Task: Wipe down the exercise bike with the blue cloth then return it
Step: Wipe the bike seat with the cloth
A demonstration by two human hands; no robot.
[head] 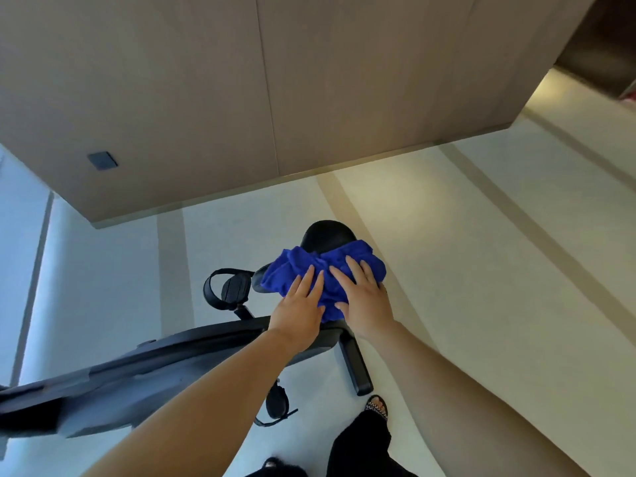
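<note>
Left hand (298,313) lies flat, fingers (311,282) extended and together, palm pressed on the near-left part of the blue cloth (311,266). No pinch or curl, it pins the fabric rather than holding it. Right hand (364,299) the same: splayed flat, fingers spread over the right half of the cloth, thumb at the near edge. Hands side by side, just apart.

Cloth is bunched and draped over the exercise bike (192,352) saddle (325,234), covering its near part; the far rounded end of the saddle shows bare black. My read: flat palms spread pressure so the cloth drags across the seat as a pad instead of balling up, and two hands cover the saddle width in one pass. Looks like mid-wipe on the seat, so the return step is not yet due.

Outward: black pedal with strap (227,289) left of the saddle, second pedal (277,402) lower down, rear stabiliser foot (354,368) on the floor (481,270), dark frame running off to the lower left. No raised surface here, the bike stands straight on pale glossy floor with beige stripes. Tan panelled wall (206,80) behind, with a small dark plate (102,160). Sandalled foot (378,406) and black trouser leg at the bottom edge.
</note>
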